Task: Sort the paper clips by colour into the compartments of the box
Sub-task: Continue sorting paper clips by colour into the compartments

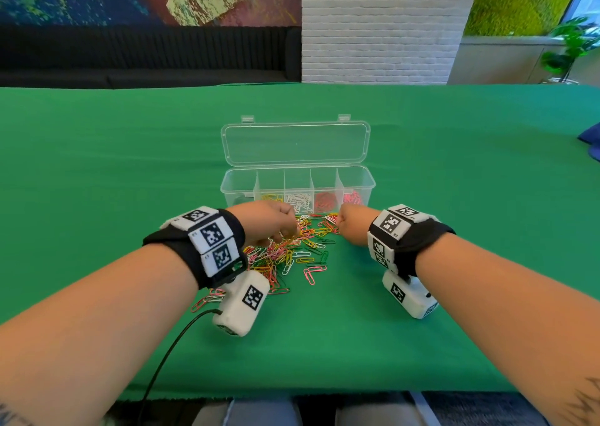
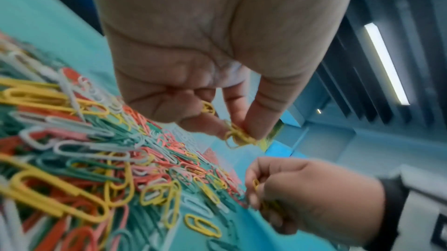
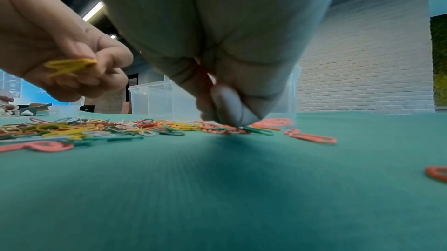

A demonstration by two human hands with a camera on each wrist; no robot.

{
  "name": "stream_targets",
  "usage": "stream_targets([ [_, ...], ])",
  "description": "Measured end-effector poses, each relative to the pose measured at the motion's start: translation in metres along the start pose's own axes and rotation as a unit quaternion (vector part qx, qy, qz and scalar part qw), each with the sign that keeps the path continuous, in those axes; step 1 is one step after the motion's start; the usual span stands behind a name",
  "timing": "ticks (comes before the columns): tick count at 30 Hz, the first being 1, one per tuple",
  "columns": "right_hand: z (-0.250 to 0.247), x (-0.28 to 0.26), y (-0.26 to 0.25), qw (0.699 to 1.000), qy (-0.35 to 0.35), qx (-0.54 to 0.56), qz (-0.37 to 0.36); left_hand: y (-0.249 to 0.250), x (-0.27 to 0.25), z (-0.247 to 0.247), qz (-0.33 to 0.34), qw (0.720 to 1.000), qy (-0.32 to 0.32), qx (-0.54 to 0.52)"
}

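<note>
Left hand [image 2: 193,64] pinches a small bunch of yellow clips [image 2: 238,135] between thumb and fingertips, lifted just above the heap. Right hand [image 3: 217,54] is curled too, fingertips [image 3: 227,109] pressed down into the clips at the pile's edge — yellow clips tucked in its grip, as the left wrist view shows. The mixed pile [image 1: 292,250] sprawls on the green cloth [image 1: 422,263] between both hands. At twelve o'clock, just beyond it — the clear box [image 1: 297,187], lid open, yellow, white, red and pink clips in separate compartments.
</note>
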State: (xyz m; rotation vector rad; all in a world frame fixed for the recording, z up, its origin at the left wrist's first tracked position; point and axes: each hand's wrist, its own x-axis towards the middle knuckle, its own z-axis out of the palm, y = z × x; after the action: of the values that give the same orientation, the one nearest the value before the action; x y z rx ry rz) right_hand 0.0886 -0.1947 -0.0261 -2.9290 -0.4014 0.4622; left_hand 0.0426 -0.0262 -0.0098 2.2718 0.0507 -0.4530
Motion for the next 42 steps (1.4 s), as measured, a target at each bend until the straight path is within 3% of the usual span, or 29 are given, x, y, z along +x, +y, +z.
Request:
stream_targets([
  [5,0.002,0.001,-0.002,1.000,-0.010,0.009,-0.013,-0.006,-0.008,-0.006,-0.066,0.975,-0.039,-0.209],
  [12,-0.002,-0.004,-0.005,0.998,-0.023,0.051,-0.021,-0.008,-0.016,-0.010,-0.085,0.953,-0.058,-0.284],
  [15,-0.002,-0.005,-0.007,0.999,-0.041,0.025,-0.020,-0.006,-0.019,-0.009,-0.096,0.969,-0.060,-0.221],
  [18,-0.001,-0.008,-0.006,0.999,-0.031,0.007,-0.030,-0.007,-0.018,-0.006,-0.064,0.997,-0.041,0.006],
  [21,0.001,-0.010,-0.004,0.998,0.016,0.016,-0.051,-0.008,-0.016,-0.003,-0.025,0.975,-0.024,0.219],
  [24,-0.001,-0.010,-0.001,0.996,0.038,-0.013,-0.075,-0.009,-0.015,0.001,-0.009,0.971,-0.032,0.239],
  [29,-0.009,-0.007,-0.007,0.985,0.005,-0.119,-0.122,-0.013,-0.010,0.003,0.021,0.987,-0.090,0.132],
  [32,-0.010,0.001,-0.012,0.980,0.003,-0.149,-0.134,-0.017,-0.007,0.001,0.013,0.996,-0.092,-0.003],
  [37,-0.010,0.005,-0.014,0.979,0.001,-0.149,-0.136,-0.018,-0.005,-0.005,-0.020,0.980,-0.082,-0.179],
  [42,-0.006,0.009,-0.017,0.980,0.009,-0.157,-0.124,-0.016,-0.002,-0.004,-0.041,0.962,-0.075,-0.259],
])
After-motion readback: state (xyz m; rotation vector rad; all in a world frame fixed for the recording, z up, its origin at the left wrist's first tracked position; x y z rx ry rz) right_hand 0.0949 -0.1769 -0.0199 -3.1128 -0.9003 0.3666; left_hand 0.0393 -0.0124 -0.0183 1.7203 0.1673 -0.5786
